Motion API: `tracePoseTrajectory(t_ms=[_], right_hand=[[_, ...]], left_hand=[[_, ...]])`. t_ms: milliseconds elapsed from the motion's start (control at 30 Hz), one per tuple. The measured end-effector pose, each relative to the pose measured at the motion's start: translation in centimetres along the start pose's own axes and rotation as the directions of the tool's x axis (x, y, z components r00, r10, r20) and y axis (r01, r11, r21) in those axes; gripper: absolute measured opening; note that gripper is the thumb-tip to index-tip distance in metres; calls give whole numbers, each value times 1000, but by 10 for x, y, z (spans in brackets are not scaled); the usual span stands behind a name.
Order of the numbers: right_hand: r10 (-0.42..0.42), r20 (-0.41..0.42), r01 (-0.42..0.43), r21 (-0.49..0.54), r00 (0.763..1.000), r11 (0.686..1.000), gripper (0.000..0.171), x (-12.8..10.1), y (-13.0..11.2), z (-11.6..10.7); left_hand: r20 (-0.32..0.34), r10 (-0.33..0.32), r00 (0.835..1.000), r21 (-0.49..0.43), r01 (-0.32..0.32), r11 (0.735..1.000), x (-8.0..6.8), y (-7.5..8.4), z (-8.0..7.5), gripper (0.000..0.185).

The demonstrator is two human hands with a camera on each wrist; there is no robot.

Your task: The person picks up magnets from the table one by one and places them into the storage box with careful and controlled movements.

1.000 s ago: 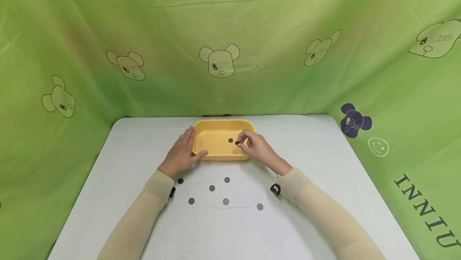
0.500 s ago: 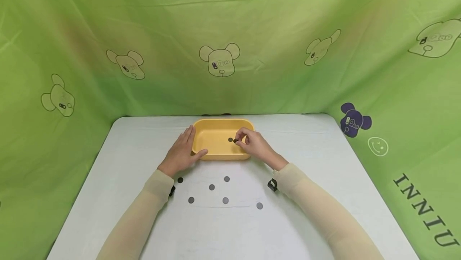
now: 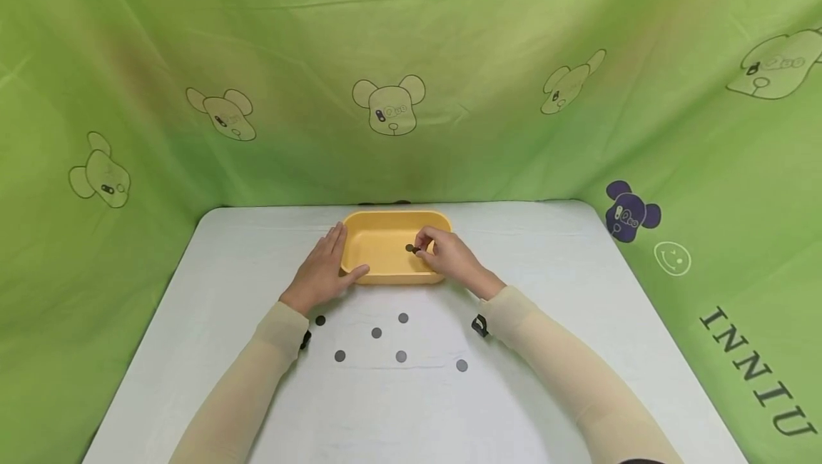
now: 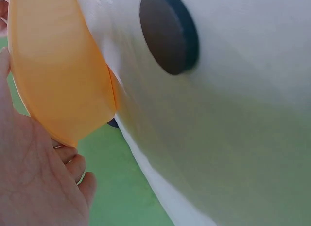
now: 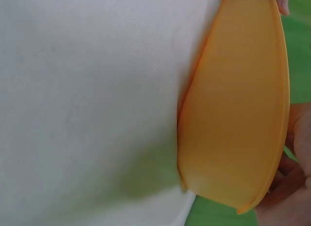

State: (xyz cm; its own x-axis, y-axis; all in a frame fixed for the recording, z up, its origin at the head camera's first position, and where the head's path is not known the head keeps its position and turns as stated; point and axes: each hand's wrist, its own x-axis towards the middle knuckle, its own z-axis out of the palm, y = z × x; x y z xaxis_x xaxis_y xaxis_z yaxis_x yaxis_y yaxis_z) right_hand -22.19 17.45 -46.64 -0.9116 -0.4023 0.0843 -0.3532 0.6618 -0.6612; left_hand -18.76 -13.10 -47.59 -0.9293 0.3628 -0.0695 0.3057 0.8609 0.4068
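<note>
A yellow tray (image 3: 385, 275) stands at the far middle of the white table. My left hand (image 3: 330, 258) rests flat against its left end, fingers straight and thumb along the front wall; the left wrist view shows the palm (image 4: 34, 187) beside the tray's outer wall (image 4: 58, 75). My right hand (image 3: 420, 249) reaches over the tray's right end and pinches a small dark disc (image 3: 418, 251) low inside it. Another dark disc (image 3: 409, 248) lies on the tray floor right beside it. In the right wrist view only the tray's outside (image 5: 233, 114) shows.
Several dark discs lie on the table in front of the tray, among them a leftmost disc (image 3: 320, 320), one in the middle (image 3: 376, 333) and one at the right (image 3: 462, 365). Green cloth walls (image 3: 411, 57) close in the back and both sides.
My right hand has moved a little left and deeper into the tray, bringing its disc close to the one lying there. The left hand has stayed put.
</note>
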Motion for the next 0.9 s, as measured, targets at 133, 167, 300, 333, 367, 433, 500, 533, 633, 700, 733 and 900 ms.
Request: tracePoseTrajectory(t_ms=[133,167,300,333,367,433,500,533,633,700,733,900], right_hand=[[5,19,-5,-16,1000,1000,12,3,0,1],[5,24,-5,-20,1000,1000,12,4,0,2],[2,39,-1,-45,999,999,12,6,0,3],[1,42,1,-52,999,999,12,7,0,4],[1,45,2,-56,999,998,12,7,0,4],[-2,50,6,-67,999,998,12,8,0,5],[-5,52,9,-72,999,997,12,8,-1,5],[-6,51,10,-77,999,997,12,9,-1,5],[-3,51,8,-97,999,995,12,11,-1,6],[0,58,7,-115,998,993,12,12,-1,7],[0,65,8,-124,998,992,12,13,-1,7],[-7,110,23,-146,994,989,12,16,-3,7]], left_hand=[[5,-1,1000,1,1,1000,0,-1,0,105],[6,-1,1000,1,1,1000,0,-1,0,105],[4,1,1000,3,-1,1000,1,-2,1,104],[4,1,1000,5,-1,1000,1,-2,1,104],[4,1,1000,6,-1,1000,1,-3,2,104],[4,1,1000,8,-1,1000,1,-3,2,104],[3,2,1000,7,-2,1000,1,-3,2,105],[3,1,1000,8,-1,1000,1,-3,2,105],[-2,2,1000,3,-2,1000,1,-2,2,105],[-7,4,1000,1,-4,1000,0,-2,1,105],[-10,5,1000,0,-5,1000,0,-2,1,105],[-15,7,1000,7,-7,1000,1,-2,3,105]])
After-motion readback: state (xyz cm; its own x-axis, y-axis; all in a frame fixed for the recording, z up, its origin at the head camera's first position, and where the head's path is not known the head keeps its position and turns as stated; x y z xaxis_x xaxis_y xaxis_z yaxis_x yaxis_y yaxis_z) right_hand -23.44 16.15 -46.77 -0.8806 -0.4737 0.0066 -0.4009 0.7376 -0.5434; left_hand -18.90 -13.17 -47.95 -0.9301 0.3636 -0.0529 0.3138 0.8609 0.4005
